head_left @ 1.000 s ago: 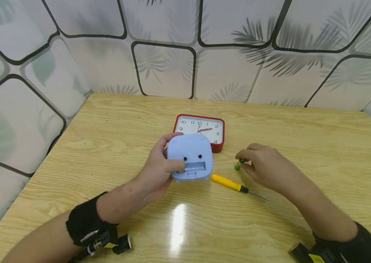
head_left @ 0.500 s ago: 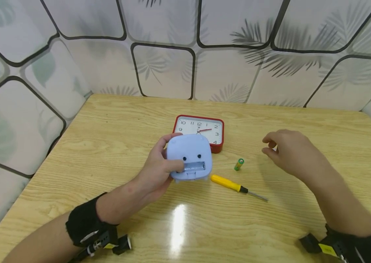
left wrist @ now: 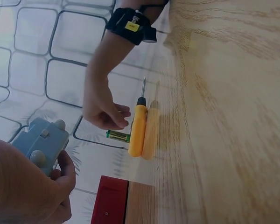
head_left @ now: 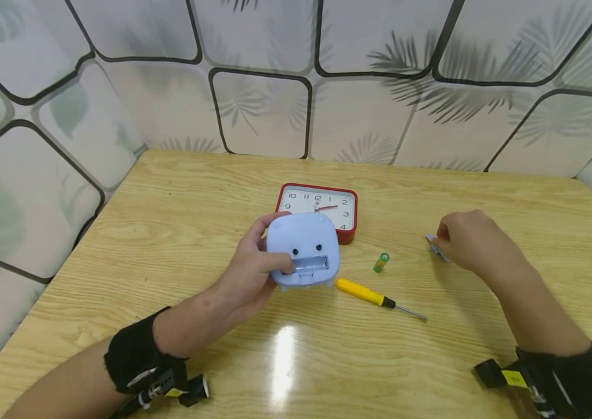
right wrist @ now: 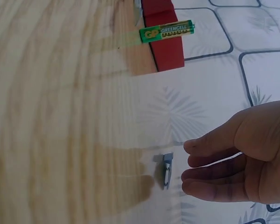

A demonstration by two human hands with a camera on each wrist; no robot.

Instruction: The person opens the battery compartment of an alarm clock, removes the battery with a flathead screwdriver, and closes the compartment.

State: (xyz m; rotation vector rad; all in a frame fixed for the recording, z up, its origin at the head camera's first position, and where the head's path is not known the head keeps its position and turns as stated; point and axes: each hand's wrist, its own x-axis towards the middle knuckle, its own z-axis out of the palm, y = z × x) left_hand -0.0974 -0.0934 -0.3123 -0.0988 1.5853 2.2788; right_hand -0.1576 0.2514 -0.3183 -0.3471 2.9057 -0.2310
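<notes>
My left hand [head_left: 245, 270] grips a light blue clock [head_left: 303, 233] with its back up, thumb beside the uncovered battery slot [head_left: 312, 265]. The slot shows no battery. In the left wrist view, the clock's underside [left wrist: 44, 140] has rounded feet. My right hand [head_left: 471, 241] hovers over a small light blue battery cover [head_left: 438, 248] on the table; in the right wrist view its loosely bent fingers [right wrist: 214, 184] stand just apart from the cover [right wrist: 167, 170]. A green AA battery [head_left: 381, 262] stands upright between the hands.
A red square-framed clock [head_left: 345, 209] lies face up behind the blue one, partly hidden by it. A screwdriver [head_left: 364, 291] with a yellow handle lies in front of the battery. A patterned wall [head_left: 264, 110] closes the table's [head_left: 196, 192] far side.
My right hand has let go of the battery, left it standing on the table and moved right to the battery cover. My left hand and the blue clock have stayed in place.
</notes>
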